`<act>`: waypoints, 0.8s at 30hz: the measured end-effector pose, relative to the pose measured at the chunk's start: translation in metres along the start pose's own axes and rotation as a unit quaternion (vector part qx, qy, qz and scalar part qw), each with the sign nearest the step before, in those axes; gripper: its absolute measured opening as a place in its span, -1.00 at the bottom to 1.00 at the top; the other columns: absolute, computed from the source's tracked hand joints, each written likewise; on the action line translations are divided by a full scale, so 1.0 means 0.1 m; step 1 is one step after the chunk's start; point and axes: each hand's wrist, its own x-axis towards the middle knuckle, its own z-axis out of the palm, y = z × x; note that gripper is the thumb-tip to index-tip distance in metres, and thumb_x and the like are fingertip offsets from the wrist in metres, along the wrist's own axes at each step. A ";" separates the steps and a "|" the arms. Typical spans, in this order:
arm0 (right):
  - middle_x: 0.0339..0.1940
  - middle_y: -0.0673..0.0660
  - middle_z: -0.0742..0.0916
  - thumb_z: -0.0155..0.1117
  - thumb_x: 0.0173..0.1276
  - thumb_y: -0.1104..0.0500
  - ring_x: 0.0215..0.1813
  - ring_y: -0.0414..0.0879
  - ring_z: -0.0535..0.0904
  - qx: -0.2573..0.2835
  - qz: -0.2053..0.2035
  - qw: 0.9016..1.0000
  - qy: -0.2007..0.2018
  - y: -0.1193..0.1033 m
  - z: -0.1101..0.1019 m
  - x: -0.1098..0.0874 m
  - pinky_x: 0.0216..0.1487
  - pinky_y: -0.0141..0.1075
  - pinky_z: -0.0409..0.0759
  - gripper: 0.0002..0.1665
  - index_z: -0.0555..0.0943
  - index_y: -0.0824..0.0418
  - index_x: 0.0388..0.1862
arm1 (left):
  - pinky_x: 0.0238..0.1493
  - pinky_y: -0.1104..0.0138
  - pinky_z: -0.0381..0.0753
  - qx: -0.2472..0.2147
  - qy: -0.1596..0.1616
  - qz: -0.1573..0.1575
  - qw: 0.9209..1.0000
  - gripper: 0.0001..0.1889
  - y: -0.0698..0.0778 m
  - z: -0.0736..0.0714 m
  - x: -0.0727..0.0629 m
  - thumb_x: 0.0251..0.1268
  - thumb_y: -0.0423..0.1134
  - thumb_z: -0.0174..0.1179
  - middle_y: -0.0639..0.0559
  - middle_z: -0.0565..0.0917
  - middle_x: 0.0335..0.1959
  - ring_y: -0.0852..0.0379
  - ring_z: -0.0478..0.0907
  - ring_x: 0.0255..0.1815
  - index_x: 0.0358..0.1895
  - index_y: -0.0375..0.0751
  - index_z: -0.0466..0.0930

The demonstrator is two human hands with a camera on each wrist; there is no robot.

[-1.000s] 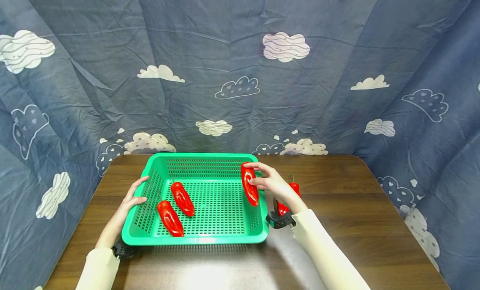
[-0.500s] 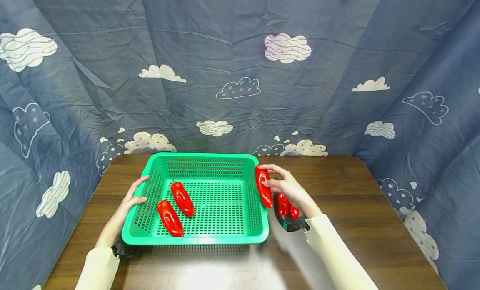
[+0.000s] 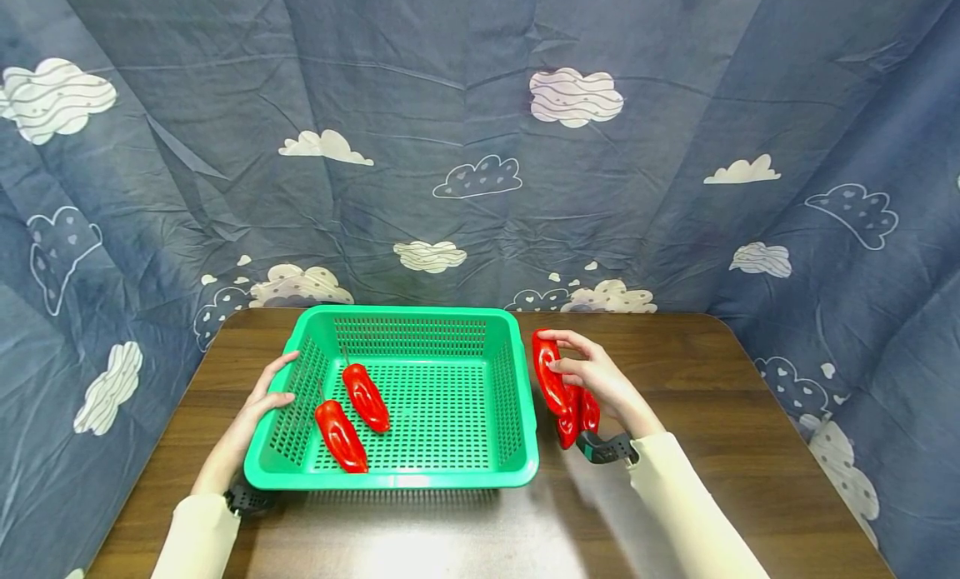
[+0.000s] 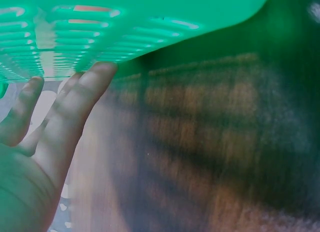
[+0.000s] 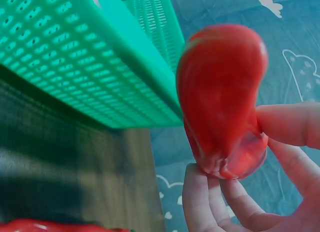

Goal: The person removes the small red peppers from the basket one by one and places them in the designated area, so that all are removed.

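Observation:
My right hand [image 3: 600, 379] pinches a glossy red pepper [image 3: 550, 375] between thumb and fingers, just right of the basket. In the right wrist view, the held pepper [image 5: 220, 87] stands upright beside the green wall, thumb on one side and fingertips under its end. Two more red peppers [image 3: 567, 429] lie on the table partly hidden behind that hand. My left hand [image 3: 246, 425] is at the left rim of the green plastic basket [image 3: 397, 480], its fingers [image 4: 75, 112] extended and close against the slotted wall in the left wrist view. Inside the basket, to the left, lie two red peppers [image 3: 366, 400].
A brown wooden table [image 3: 675, 446] carries the basket and extends to the right of it. Behind and at both sides hangs a blue curtain [image 3: 480, 104] with white cloud prints. Both wrists wear black straps [image 3: 606, 448].
My right hand has carried the pepper rightward, from over the basket's right end, across the rim, to above the loose peppers. The left hand has stayed in place.

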 end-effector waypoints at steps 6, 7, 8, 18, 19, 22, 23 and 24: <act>0.20 0.34 0.34 0.11 0.31 0.37 -0.07 -0.02 0.51 -0.002 0.005 1.000 0.009 0.04 -0.10 -0.04 -0.08 -0.20 0.56 -0.42 0.36 0.32 0.34 | -0.01 0.42 0.48 -0.035 -0.006 -0.006 0.999 -0.37 0.01 0.00 -0.01 0.37 -0.47 -0.21 0.11 0.17 0.27 0.32 0.40 0.09 0.46 0.12 0.10; 0.20 0.33 0.34 0.11 0.32 0.37 -0.07 -0.02 0.51 -0.001 0.005 1.000 0.011 0.05 -0.12 -0.05 -0.08 -0.19 0.56 -0.42 0.35 0.32 0.34 | 0.01 0.43 0.45 -0.024 -0.003 -0.011 1.000 -0.37 0.01 0.00 -0.01 0.37 -0.46 -0.21 0.10 0.15 0.30 0.33 0.38 0.11 0.46 0.12 0.09; 0.20 0.34 0.35 0.11 0.32 0.37 -0.07 -0.03 0.52 0.002 0.003 1.000 0.011 0.06 -0.14 -0.06 -0.08 -0.18 0.57 -0.42 0.35 0.33 0.34 | 0.04 0.46 0.40 -0.008 0.001 -0.014 1.000 -0.37 0.02 0.00 -0.01 0.38 -0.45 -0.20 0.07 0.13 0.33 0.35 0.34 0.13 0.47 0.11 0.08; 0.14 0.29 0.37 0.08 0.30 0.43 -0.15 -0.11 0.57 0.039 -0.005 0.999 0.018 0.18 -0.28 -0.11 -0.14 -0.23 0.59 -0.41 0.30 0.40 0.33 | 0.01 0.40 0.34 0.049 0.011 -0.058 0.997 -0.36 0.05 0.01 -0.04 0.39 -0.34 -0.18 -0.12 -0.08 0.45 0.24 0.28 0.10 0.50 0.12 -0.02; 0.13 0.29 0.37 0.07 0.30 0.43 -0.15 -0.12 0.57 0.039 -0.005 0.999 0.021 0.19 -0.30 -0.12 -0.13 -0.23 0.59 -0.41 0.30 0.40 0.33 | 0.01 0.41 0.36 0.043 0.010 -0.054 0.998 -0.36 0.05 0.01 -0.03 0.39 -0.36 -0.18 -0.13 -0.07 0.44 0.25 0.29 0.11 0.50 0.10 -0.01; 0.14 0.30 0.38 0.08 0.30 0.42 -0.13 -0.13 0.57 0.037 -0.004 0.999 0.029 0.21 -0.33 -0.14 -0.12 -0.24 0.58 -0.42 0.32 0.39 0.33 | -0.02 0.42 0.42 0.027 0.006 -0.050 0.998 -0.37 0.05 0.01 -0.03 0.40 -0.37 -0.19 -0.16 -0.05 0.42 0.28 0.32 0.10 0.49 0.12 0.00; 0.14 0.30 0.37 0.09 0.30 0.43 -0.13 -0.14 0.56 0.037 -0.004 0.999 0.033 0.22 -0.35 -0.15 -0.12 -0.25 0.58 -0.42 0.34 0.38 0.32 | -0.02 0.41 0.43 0.025 0.005 -0.050 0.998 -0.38 0.05 0.01 -0.03 0.40 -0.37 -0.19 -0.16 -0.05 0.42 0.28 0.33 0.10 0.49 0.13 0.01; 0.15 0.31 0.37 0.09 0.30 0.43 -0.12 -0.14 0.56 0.038 -0.003 0.999 0.037 0.22 -0.36 -0.16 -0.12 -0.25 0.58 -0.43 0.35 0.37 0.32 | -0.02 0.42 0.43 0.025 0.004 -0.048 0.999 -0.38 0.05 0.01 -0.03 0.40 -0.37 -0.19 -0.17 -0.05 0.42 0.29 0.32 0.10 0.49 0.12 0.01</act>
